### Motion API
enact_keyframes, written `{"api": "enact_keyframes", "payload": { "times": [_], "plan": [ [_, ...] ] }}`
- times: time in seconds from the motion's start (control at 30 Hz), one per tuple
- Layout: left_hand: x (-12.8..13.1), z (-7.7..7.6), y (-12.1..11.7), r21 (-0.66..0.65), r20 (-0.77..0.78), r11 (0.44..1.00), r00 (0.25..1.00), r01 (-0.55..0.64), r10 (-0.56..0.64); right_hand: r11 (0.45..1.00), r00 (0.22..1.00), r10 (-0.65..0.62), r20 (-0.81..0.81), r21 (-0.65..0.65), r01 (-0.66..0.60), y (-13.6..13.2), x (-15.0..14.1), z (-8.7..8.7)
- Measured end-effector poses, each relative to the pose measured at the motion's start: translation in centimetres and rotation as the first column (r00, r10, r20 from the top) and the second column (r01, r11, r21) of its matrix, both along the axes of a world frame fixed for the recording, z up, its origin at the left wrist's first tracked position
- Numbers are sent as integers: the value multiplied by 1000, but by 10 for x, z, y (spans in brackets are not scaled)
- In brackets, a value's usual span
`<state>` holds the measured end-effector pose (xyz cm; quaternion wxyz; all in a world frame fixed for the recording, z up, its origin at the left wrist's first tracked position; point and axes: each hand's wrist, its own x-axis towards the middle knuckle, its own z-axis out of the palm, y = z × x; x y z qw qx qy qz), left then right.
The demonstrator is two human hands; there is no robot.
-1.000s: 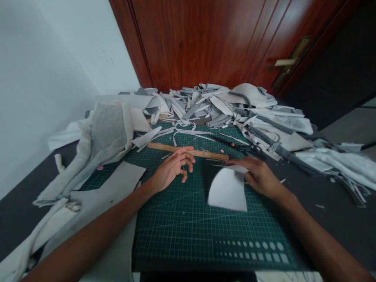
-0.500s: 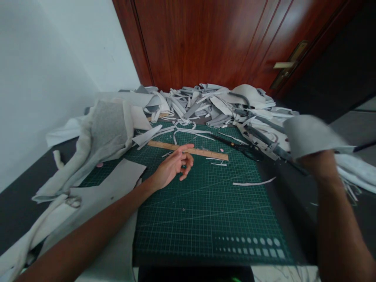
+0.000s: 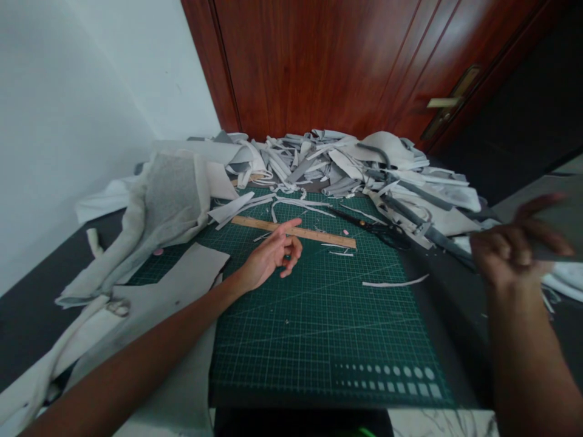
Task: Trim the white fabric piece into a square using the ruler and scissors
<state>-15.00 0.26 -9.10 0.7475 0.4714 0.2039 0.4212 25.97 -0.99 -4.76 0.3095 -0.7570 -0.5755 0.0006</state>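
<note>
Loads of cut grey fabric strips (image 3: 314,161) sit heaped beyond the wooden ruler (image 3: 328,239), just past my curled left fingers (image 3: 295,246). One loose strip (image 3: 395,280) lies on the green cutting mat (image 3: 319,340). My right hand (image 3: 514,252) is up, fingers spread, too blurry to tell if they pinch that grey piece (image 3: 558,224).

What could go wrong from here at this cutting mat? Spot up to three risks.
The scissors lie among scraps beside the wooden ruler, so the left hand might catch a blade. The offcut pile could slide onto the cutting mat and hide them. The grey piece in the right hand, blurred in the picture, could slip.
</note>
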Motion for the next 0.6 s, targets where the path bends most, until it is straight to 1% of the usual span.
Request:
{"api": "enact_keyframes", "payload": {
  "times": [0.13, 0.23, 0.3, 0.37, 0.4, 0.43, 0.47, 0.5, 0.53, 0.57, 0.6],
  "plan": [
    [0, 0, 0, 5, -1, 1000, 1000, 20, -20, 999, 998, -36, 46, -30, 38, 10, 9, -8],
    [1, -1, 0, 23, 2, 999, 1000, 27, -27, 990, 989, -103, 104, -86, 113, 13, 20, -13],
    [1, -1, 0, 29, 0, 999, 999, 35, -35, 984, 981, -127, 146, -106, 144, 12, 22, -13],
    [1, -1, 0, 30, -6, 998, 999, 46, -46, 987, 984, -120, 132, -95, 133, 10, 21, -11],
    [1, -1, -1, 31, -9, 998, 999, 50, -50, 989, 990, -112, 88, -89, 120, 9, 19, -10],
    [1, -1, -1, 32, -12, 998, 999, 51, -51, 991, 995, -104, 9, -86, 104, 8, 17, -8],
    [1, 0, -1, 31, -16, 998, 999, 52, -51, 993, 989, -97, -111, -73, 89, 7, 14, -6],
    [1, 0, -1, 31, -17, 998, 999, 52, -52, 996, 960, -82, -269, -42, 73, 7, 11, -3],
    [1, 0, -1, 31, -18, 998, 998, 52, -52, 997, 897, -58, -438, 13, 70, 7, 8, -1],
    [1, 0, -1, 30, -18, 998, 998, 53, -52, 993, 814, -21, -581, 84, 85, 6, 5, 1],
    [1, 0, -1, 28, -17, 998, 998, 54, -54, 979, 737, 16, -676, 161, 126, 5, 1, 3]
  ]
}}
